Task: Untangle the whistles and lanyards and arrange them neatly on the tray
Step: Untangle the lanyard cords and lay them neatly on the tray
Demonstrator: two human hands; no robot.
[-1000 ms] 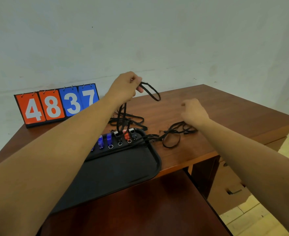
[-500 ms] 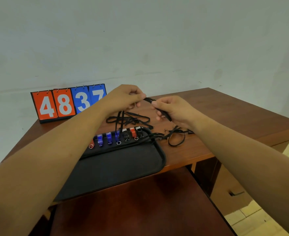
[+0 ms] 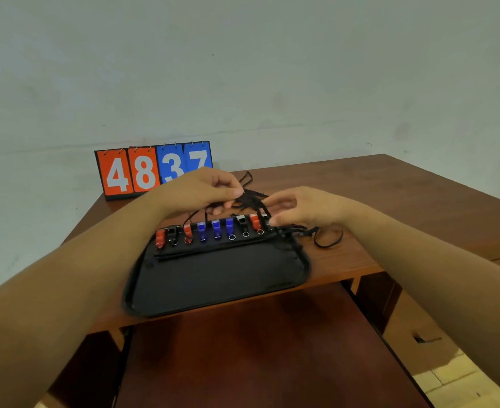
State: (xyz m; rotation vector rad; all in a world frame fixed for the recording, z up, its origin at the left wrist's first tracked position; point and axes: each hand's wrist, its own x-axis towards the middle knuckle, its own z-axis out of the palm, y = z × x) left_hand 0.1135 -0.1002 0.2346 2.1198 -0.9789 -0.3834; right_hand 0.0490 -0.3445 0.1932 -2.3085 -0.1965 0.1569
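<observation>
Head view, near to far. A dark reddish-brown surface (image 3: 257,348) fills the foreground below the table's near edge, with pale floor tiles (image 3: 463,384) at lower right. Both bare forearms reach forward over it.

The black tray (image 3: 213,287) lies on the table (image 3: 390,195) at its near edge, long axis left to right, the right end slightly farther away. Its near portion is bare.

The whistles (image 3: 215,229) stand in a single row along the tray's far rim: red, black, red, three blue, black, red, and one more at the right end partly hidden by fingers. Each whistle's long axis runs near to far, with the ring end pointing toward the viewer. Straightened black cords lie just in front of the row, parallel to the tray's long axis.

The tangled lanyards (image 3: 253,198) sit just beyond the row, raised between the two hands. The left grip (image 3: 201,192) is clamped on the tangle, thumb and forefinger pinching its strands; one cord drops from it toward the left part of the row. The right grip (image 3: 298,209) is at the tangle's right side with fingers loosely bent; whether it clamps a cord cannot be told.

A loose lanyard loop (image 3: 329,242) lies on the table just right of the tray.

A flip scoreboard (image 3: 151,170) reading 4837 stands upright at the table's far left, against the pale wall (image 3: 272,69).
</observation>
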